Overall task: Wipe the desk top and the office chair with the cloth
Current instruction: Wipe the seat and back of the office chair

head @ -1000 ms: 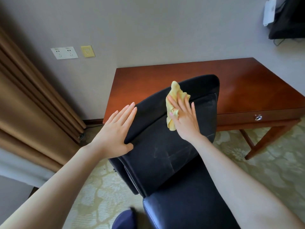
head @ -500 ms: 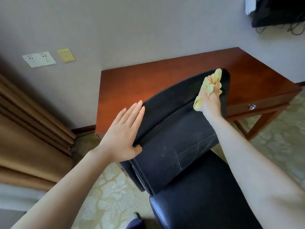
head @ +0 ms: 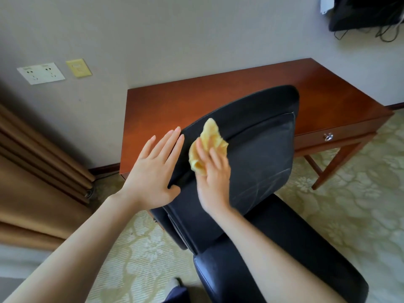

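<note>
Desk top [head: 218, 92] first, as the widest wooden surface: reddish-brown, glossy, bare where I can see it, set into the far corner against the grey wall [head: 175, 40]. Wall plain and matte. Floor is pale green carpet [head: 349, 193] with a cream floral pattern, running under the desk and on to the right. Tan curtain [head: 32, 171] hangs in heavy folds at the left.

Office chair [head: 258, 154] stands near me, in front of the desk, black leather, its backrest tilted and overlapping the desk's near edge from my view. Faint streaks show on the backrest's lower part. Seat cushion [head: 295, 248] runs toward the near right.

A dark object [head: 367, 12] is mounted on the wall at far right, with cables [head: 389, 33] hanging below it; I cannot tell what it is.

My left hand [head: 155, 171] lies flat against the backrest's left edge, fingers straight and together, thumb resting on the front face. My right hand [head: 215, 178], slightly blurred, is just beside it, fingers extended and pressing the cloth [head: 211, 136] onto the upper left of the backrest. Cloth is yellow and crumpled, sticking out above and left of my fingers.

White socket plate [head: 41, 73] and a small yellow plate [head: 78, 68] sit side by side on the far left wall. A metal drawer knob [head: 328, 137] is on the desk front, right.
</note>
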`<action>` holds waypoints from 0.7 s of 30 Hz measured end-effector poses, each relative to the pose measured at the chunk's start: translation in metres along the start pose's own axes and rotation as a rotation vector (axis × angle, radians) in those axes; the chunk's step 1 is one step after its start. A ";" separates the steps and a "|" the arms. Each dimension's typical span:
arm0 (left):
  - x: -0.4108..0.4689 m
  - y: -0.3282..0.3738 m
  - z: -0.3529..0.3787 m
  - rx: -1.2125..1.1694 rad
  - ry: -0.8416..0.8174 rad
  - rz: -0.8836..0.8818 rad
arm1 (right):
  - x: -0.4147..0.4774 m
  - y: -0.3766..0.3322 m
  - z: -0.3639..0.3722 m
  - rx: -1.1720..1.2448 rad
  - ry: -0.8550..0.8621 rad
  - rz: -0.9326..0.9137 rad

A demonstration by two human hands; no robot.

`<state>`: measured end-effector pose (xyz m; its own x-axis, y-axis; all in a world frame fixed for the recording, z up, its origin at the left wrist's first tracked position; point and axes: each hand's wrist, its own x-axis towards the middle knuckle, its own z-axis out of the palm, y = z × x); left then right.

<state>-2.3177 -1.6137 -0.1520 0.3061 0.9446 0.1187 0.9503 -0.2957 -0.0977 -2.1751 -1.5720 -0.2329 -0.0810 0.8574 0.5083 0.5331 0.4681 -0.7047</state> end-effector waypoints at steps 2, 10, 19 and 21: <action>-0.001 0.000 0.000 0.000 0.015 0.005 | -0.031 -0.005 0.009 0.004 -0.075 -0.094; -0.006 0.006 0.002 0.134 0.021 0.049 | -0.055 0.040 0.000 -0.172 -0.295 -0.612; -0.007 0.005 0.009 0.132 0.041 0.029 | 0.013 0.101 -0.060 -0.383 -0.232 -0.390; -0.006 0.005 0.010 0.134 0.049 0.019 | 0.031 0.116 -0.073 -0.371 -0.246 -0.203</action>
<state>-2.3157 -1.6197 -0.1635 0.3297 0.9298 0.1638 0.9290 -0.2886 -0.2314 -2.0548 -1.5065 -0.2626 -0.3866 0.8029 0.4537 0.7465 0.5613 -0.3573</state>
